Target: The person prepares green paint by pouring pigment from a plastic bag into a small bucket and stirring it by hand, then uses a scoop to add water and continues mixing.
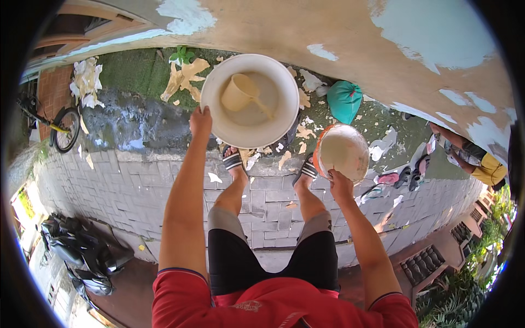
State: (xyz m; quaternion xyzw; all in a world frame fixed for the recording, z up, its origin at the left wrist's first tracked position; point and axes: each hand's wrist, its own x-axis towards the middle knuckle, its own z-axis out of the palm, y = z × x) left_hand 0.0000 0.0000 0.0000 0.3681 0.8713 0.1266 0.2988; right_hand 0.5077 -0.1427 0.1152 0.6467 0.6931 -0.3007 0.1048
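Observation:
My left hand [200,121] is closed on the near left rim of a wide white basin [206,93]. Inside the basin lies a cream dipper [238,94] with its handle pointing to the lower right. A smaller orange-rimmed bucket [362,158], whitish inside, hangs to the right, and my right hand [341,186] grips its near edge. Both vessels are held in front of me, above my sandalled feet. What the bucket contains is hard to make out; it looks pale and smooth.
Peeled paint flakes [186,79] litter the mossy strip along the wall [306,27]. A tied green bag [344,101] rests against it. Several sandals [403,177] lie at right, near another person [484,164]. A bicycle [65,130] and a motorbike [76,246] stand at left.

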